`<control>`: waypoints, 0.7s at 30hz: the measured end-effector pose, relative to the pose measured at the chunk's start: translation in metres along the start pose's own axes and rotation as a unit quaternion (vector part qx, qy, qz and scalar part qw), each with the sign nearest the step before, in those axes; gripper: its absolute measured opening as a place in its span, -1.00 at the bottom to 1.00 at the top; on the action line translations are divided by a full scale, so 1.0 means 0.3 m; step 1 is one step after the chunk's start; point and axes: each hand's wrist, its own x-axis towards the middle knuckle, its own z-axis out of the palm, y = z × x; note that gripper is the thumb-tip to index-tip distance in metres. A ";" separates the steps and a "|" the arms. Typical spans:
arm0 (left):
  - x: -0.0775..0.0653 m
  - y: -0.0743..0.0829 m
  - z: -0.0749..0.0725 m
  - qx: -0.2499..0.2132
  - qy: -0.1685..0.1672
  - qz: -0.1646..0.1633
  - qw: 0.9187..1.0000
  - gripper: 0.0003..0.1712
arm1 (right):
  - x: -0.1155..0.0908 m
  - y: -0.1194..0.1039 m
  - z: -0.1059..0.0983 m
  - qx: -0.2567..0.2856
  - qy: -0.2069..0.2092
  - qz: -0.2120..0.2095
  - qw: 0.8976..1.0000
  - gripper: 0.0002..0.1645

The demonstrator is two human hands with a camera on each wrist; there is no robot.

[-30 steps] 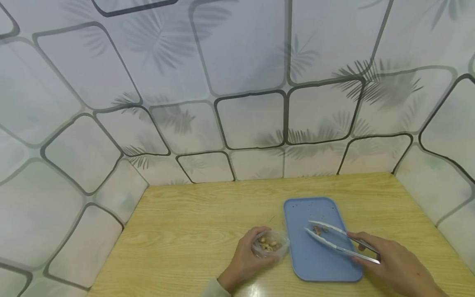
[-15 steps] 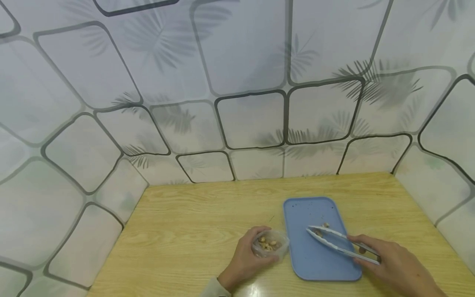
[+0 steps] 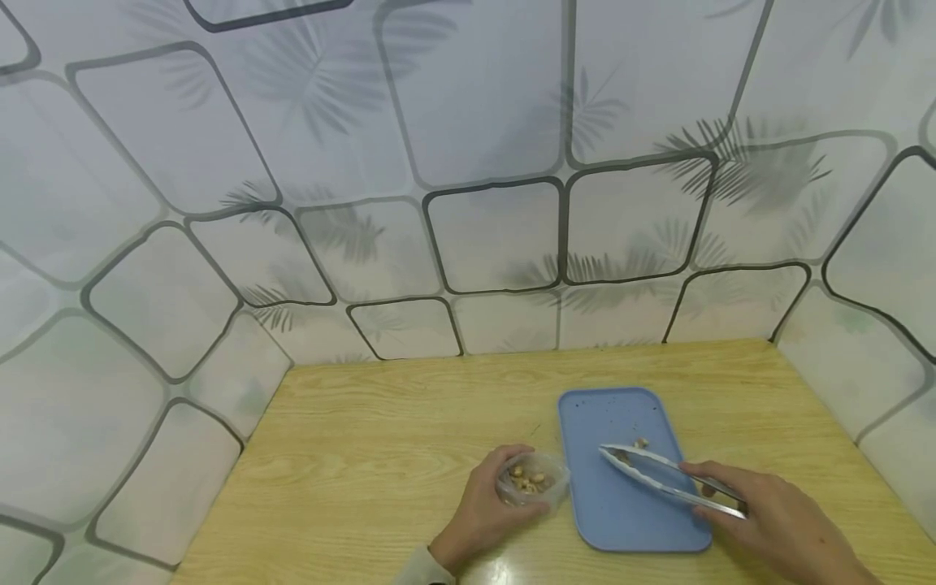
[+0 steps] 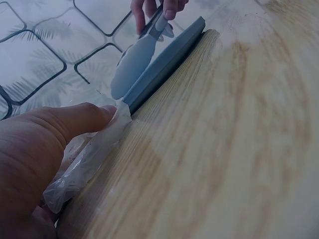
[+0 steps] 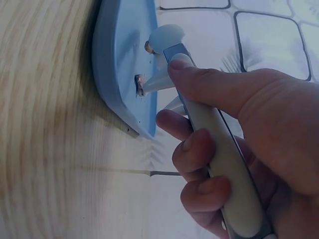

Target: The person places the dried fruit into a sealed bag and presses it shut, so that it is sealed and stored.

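My left hand (image 3: 478,512) curls round a small round container covered in thin clear plastic (image 3: 559,478), thumb at its near side. Several brown, nut-like pieces (image 3: 528,481) lie inside it. In the left wrist view the crumpled plastic (image 4: 94,159) hangs under my thumb. My right hand (image 3: 775,508) grips metal tongs with pale tips (image 3: 673,491) above a blue tray (image 3: 621,520). One brown piece (image 3: 622,458) shows between the tong tips, and another (image 3: 642,443) lies just beyond the far arm. The right wrist view shows a pale tip touching a brown piece (image 5: 139,85).
The tray stands right beside the container on a wood-grain table (image 3: 380,455). Dark crumbs (image 3: 578,405) dot the tray's far end. Patterned panels (image 3: 497,244) enclose the table at the back and both sides.
The tong tips have drawn closer together and shifted slightly left. One brown piece, between the arms before, now lies beyond the far arm. My left hand and container stay put.
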 end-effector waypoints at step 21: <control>0.000 0.005 -0.002 0.005 0.001 -0.003 1.000 -0.18 | 0.081 -0.115 -0.022 0.034 0.077 -0.111 0.990 -0.36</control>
